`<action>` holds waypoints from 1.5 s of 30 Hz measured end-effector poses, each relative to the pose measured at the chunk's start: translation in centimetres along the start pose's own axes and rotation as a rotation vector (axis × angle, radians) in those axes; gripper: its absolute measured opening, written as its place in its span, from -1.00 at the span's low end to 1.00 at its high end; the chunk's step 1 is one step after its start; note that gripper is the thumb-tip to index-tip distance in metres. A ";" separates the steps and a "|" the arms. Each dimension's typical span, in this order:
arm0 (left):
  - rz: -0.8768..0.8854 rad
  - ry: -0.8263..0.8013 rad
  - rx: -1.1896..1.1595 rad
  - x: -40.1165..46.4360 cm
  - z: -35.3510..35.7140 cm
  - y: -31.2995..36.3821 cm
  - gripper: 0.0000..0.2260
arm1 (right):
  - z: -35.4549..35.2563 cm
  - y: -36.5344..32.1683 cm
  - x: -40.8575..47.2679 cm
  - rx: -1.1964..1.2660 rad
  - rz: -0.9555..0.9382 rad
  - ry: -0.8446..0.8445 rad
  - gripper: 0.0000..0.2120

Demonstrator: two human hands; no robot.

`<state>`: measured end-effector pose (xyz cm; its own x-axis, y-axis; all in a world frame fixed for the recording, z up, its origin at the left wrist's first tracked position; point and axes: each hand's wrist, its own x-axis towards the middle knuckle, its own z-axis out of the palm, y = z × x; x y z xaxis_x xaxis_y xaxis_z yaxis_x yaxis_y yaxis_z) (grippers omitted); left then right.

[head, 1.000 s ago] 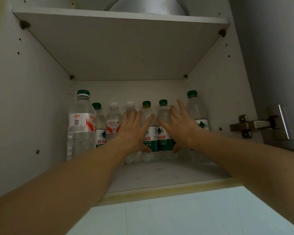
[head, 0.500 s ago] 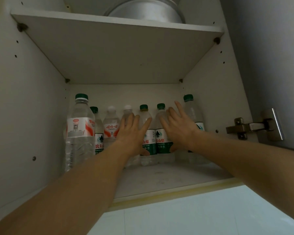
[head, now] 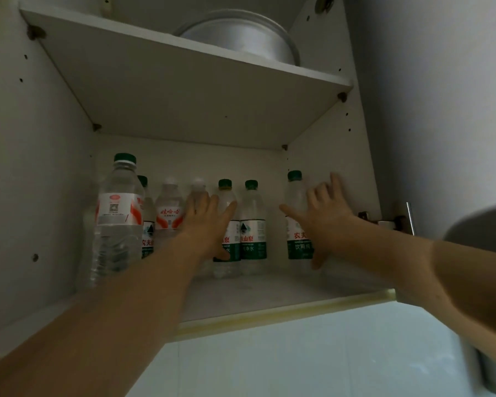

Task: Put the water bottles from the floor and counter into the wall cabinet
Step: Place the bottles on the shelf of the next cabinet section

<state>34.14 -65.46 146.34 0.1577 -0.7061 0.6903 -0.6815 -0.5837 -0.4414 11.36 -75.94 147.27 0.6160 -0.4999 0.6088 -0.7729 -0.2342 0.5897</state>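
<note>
1. My left hand (head: 209,224) lies flat, fingers spread, against the water bottles (head: 251,222) at the far cabinet shelf (head: 269,293).
2. My right hand (head: 322,222), fingers wide, seems to touch the rightmost bottle (head: 295,213).
3. A hard shove could topple neighbours.

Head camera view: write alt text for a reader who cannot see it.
Two bare hands, the left hand and the right hand, reach with straight fingers against a row of upright water bottles on the lower shelf of an open wall cabinet. A metal pot sits on the upper shelf.
</note>
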 end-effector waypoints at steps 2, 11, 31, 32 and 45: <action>-0.005 -0.007 0.003 0.0 -0.1 0.0 0.14 | 0.3 -0.5 0.3 -0.032 -0.010 0.016 0.34; -0.011 -0.015 0.014 0.3 0.0 0.1 0.16 | 2.1 -1.7 3.2 -0.075 -0.054 0.055 0.34; -0.053 0.031 0.081 0.6 0.7 0.7 0.16 | 5.0 -4.3 6.6 -0.079 -0.043 0.110 0.46; -0.052 0.031 0.085 0.6 0.8 0.7 0.16 | 4.9 -4.3 6.6 -0.076 -0.041 0.107 0.47; 0.011 0.000 -0.225 -1.8 -2.4 -1.6 -0.16 | 0.3 -3.6 1.3 0.237 -0.097 0.165 -0.08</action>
<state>33.20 -62.33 147.18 0.1490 -0.7119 0.6863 -0.8254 -0.4718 -0.3101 14.86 -75.99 145.79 0.6902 -0.3279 0.6451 -0.7111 -0.4720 0.5210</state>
